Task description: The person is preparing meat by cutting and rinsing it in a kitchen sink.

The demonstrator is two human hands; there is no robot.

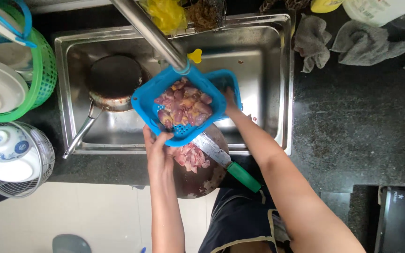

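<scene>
A blue square strainer basket full of raw pinkish-purple meat pieces is held over the steel sink, right under the tap spout. My left hand grips its near corner. My right hand holds its far right side, close to a second blue basket edge behind it. Below the basket, a round dark chopping board carries more raw meat and a cleaver with a green handle.
A frying pan lies in the sink's left half. A green basket of plates and a wire basket with bowls stand at left. Grey cloths lie on the black counter at right.
</scene>
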